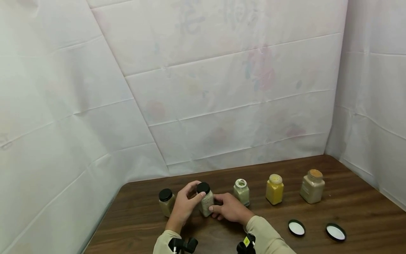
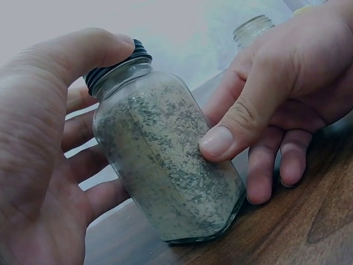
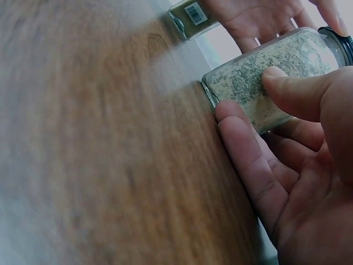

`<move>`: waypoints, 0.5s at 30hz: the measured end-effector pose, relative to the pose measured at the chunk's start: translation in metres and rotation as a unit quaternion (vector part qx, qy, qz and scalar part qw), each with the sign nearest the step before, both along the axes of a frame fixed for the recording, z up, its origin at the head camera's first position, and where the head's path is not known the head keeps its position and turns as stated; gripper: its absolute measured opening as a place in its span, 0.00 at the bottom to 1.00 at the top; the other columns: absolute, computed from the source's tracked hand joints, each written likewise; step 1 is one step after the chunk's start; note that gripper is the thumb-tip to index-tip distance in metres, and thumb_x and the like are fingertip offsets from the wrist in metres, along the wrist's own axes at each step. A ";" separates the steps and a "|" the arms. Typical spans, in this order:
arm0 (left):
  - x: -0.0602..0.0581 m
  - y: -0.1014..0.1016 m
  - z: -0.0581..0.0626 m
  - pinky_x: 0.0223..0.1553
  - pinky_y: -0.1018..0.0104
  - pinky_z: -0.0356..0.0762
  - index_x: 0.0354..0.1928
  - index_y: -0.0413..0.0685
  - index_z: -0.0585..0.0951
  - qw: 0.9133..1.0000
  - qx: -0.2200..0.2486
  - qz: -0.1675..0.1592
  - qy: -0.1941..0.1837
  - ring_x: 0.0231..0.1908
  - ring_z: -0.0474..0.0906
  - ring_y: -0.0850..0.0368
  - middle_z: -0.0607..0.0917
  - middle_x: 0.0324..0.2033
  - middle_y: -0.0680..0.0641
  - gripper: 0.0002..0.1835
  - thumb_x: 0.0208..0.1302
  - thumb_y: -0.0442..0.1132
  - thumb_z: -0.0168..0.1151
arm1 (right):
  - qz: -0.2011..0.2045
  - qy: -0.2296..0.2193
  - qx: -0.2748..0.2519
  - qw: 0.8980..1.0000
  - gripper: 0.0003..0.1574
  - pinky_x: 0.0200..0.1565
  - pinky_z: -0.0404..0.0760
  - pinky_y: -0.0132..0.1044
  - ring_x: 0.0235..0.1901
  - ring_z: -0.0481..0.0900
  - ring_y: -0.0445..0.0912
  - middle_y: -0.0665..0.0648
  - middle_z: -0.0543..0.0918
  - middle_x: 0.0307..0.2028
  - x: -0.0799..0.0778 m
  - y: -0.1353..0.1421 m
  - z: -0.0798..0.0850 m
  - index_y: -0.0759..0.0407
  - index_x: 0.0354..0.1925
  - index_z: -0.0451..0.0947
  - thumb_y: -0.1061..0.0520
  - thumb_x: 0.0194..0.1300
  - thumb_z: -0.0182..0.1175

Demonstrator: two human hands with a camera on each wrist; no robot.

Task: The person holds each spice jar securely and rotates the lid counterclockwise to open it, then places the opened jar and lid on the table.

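Observation:
A glass spice jar (image 2: 165,160) of pale, green-flecked seasoning stands on the table, its black lid (image 1: 203,187) on. My left hand (image 1: 184,204) grips that lid, thumb on its near edge and fingers behind. From the other side, my right hand (image 1: 229,208) holds the body of the jar, thumb pressed on the front glass and fingers around the far side. In the right wrist view the jar's base (image 3: 209,95) is close to the wood. Left of the hands is another black-lidded jar (image 1: 166,203), partly hidden by the left hand.
To the right stand three lidless jars: a pale green one (image 1: 241,194), a yellow one (image 1: 274,190) and a beige one with an orange top (image 1: 312,187). Two lids (image 1: 296,228) lie white side up on the brown table (image 1: 139,229). White cloth (image 1: 222,106) hangs behind.

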State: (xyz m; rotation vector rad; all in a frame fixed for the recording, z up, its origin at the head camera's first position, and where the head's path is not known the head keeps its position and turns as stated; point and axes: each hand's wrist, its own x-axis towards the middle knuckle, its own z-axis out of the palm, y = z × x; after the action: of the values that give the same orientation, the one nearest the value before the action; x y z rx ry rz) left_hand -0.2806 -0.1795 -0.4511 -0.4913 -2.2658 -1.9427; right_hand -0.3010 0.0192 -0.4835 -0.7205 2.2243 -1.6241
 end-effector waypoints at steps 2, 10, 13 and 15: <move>-0.001 0.000 -0.001 0.49 0.57 0.71 0.54 0.51 0.74 1.000 0.002 -0.002 -0.004 0.50 0.74 0.49 0.79 0.48 0.47 0.22 0.59 0.47 0.64 | 0.000 -0.002 0.001 1.000 0.23 0.29 0.80 0.41 0.30 0.82 0.50 0.52 0.82 0.36 0.000 0.001 0.001 0.48 0.56 0.74 0.51 0.61 0.61; 0.010 0.004 0.015 0.51 0.56 0.68 0.53 0.44 0.72 1.000 -0.014 0.000 0.000 0.50 0.72 0.48 0.78 0.47 0.45 0.21 0.60 0.42 0.63 | 0.002 0.001 0.003 1.000 0.26 0.28 0.80 0.41 0.30 0.81 0.49 0.52 0.81 0.35 0.000 0.003 0.001 0.49 0.58 0.73 0.50 0.61 0.61; 0.010 0.004 0.014 0.51 0.56 0.68 0.52 0.43 0.72 1.000 -0.005 0.003 -0.002 0.50 0.73 0.49 0.79 0.46 0.45 0.20 0.59 0.41 0.64 | 0.003 0.000 0.003 1.000 0.27 0.28 0.80 0.41 0.30 0.81 0.48 0.52 0.81 0.36 0.000 0.002 0.002 0.50 0.59 0.72 0.50 0.61 0.62; 0.009 0.003 0.013 0.51 0.56 0.68 0.51 0.43 0.72 1.000 -0.004 0.007 -0.002 0.50 0.73 0.49 0.78 0.46 0.45 0.21 0.59 0.41 0.65 | 0.005 0.000 0.002 1.000 0.28 0.28 0.80 0.41 0.30 0.81 0.48 0.52 0.81 0.36 0.001 0.001 0.002 0.50 0.59 0.72 0.50 0.61 0.62</move>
State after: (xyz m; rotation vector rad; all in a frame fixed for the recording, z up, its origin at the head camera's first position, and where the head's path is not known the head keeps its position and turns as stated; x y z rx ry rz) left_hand -0.2711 -0.1764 -0.4378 -0.4707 -2.2742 -1.9317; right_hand -0.3003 0.0199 -0.4814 -0.7286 2.2206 -1.6140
